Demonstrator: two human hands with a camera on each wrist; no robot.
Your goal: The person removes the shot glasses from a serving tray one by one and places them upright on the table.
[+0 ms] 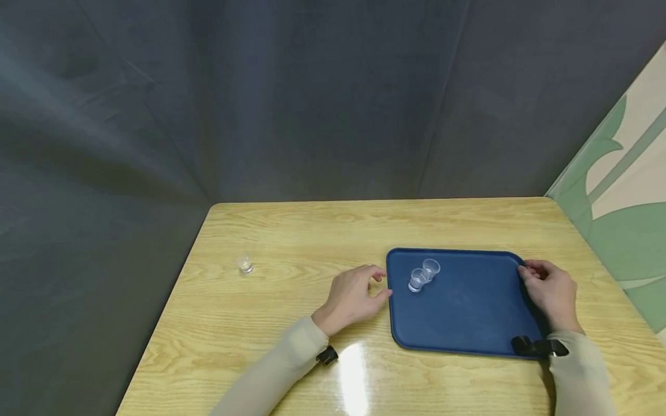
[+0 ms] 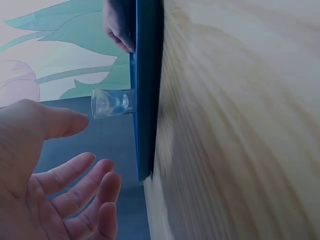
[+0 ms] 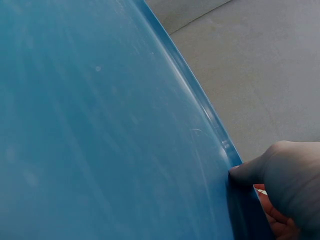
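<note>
A blue tray point(image 1: 476, 312) lies on the wooden table, with two small clear cups, one nearer point(image 1: 417, 280) and one farther point(image 1: 431, 268), standing close together near its left side. My right hand point(image 1: 552, 293) grips the tray's right rim; in the right wrist view its thumb point(image 3: 247, 172) presses on the rim while the other fingers go underneath. At the left rim hovers my left hand point(image 1: 356, 294), thumb and fingers apart and relaxed. Nothing is between them in the left wrist view, where a clear cup point(image 2: 112, 102) shows beyond the thumb.
Another small clear cup point(image 1: 245, 264) stands on the wooden table point(image 1: 291, 231), well left of the tray. Dark cloth point(image 1: 322, 104) hangs behind and to the left of the table. A wall with a green leaf pattern point(image 1: 635, 242) borders the right side.
</note>
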